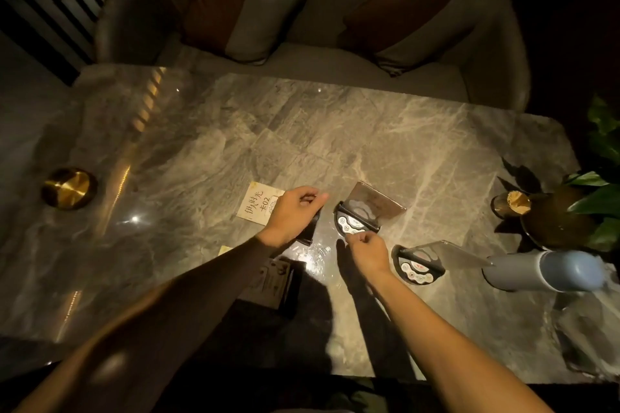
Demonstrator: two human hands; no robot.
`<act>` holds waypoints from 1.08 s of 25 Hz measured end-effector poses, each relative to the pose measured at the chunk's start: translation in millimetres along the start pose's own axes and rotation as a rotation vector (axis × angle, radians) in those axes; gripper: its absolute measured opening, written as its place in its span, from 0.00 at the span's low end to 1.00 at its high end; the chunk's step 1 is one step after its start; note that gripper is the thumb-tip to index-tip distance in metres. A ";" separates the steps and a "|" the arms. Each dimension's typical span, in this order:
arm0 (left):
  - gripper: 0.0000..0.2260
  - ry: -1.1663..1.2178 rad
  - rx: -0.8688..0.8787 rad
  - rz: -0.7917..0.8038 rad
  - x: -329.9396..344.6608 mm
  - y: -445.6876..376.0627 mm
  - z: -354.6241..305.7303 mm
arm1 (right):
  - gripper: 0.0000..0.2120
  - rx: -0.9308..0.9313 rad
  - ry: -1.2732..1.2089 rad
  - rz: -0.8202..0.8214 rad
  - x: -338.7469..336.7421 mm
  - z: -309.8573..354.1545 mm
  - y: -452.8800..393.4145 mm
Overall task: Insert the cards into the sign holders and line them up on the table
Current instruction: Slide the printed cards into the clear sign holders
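Note:
Two sign holders with black half-round bases and clear panels stand on the marble table [385, 131]: one [360, 216] at the middle, another [421, 263] to its right. My right hand [367, 250] pinches the near edge of the middle holder's base. My left hand [295, 211] is closed on a third holder [310, 228], whose dark base shows under the palm and whose white card [256, 206] with writing sticks out to the left. A dark card [276, 280] lies near the front, under my left forearm. A yellowish card corner [224, 250] peeks out beside that arm.
A brass round dish [68, 188] sits at the left. At the right stand a grey-blue cylinder [543, 270], a potted plant [563, 218] and a small dark cup [510, 204]. A sofa with cushions [312, 54] lies beyond the table.

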State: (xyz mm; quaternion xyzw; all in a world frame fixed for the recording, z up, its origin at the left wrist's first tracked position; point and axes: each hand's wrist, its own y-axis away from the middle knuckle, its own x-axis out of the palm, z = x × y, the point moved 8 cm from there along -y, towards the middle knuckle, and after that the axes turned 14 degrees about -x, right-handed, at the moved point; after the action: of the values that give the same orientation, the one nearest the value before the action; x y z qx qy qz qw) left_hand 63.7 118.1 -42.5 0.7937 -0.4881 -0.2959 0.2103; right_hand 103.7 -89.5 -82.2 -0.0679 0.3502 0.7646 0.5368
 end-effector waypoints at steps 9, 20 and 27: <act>0.32 0.227 -0.196 -0.263 -93.5 57.2 86.6 | 0.27 -0.607 0.235 0.618 85.8 104.7 58.4; 0.24 0.258 -0.550 -0.541 -94.8 129.7 194.9 | 0.44 -0.766 0.819 1.055 179.7 75.1 99.7; 0.18 0.628 -0.662 -0.424 -56.2 128.9 223.8 | 0.28 -0.688 0.725 1.021 193.2 51.8 85.5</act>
State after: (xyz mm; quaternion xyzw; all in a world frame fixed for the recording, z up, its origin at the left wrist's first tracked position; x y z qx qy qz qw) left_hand -190.7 102.5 -112.2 0.8168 -0.1094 -0.2178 0.5229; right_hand -36.6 76.2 -96.7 -0.3109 0.2336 0.9168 -0.0904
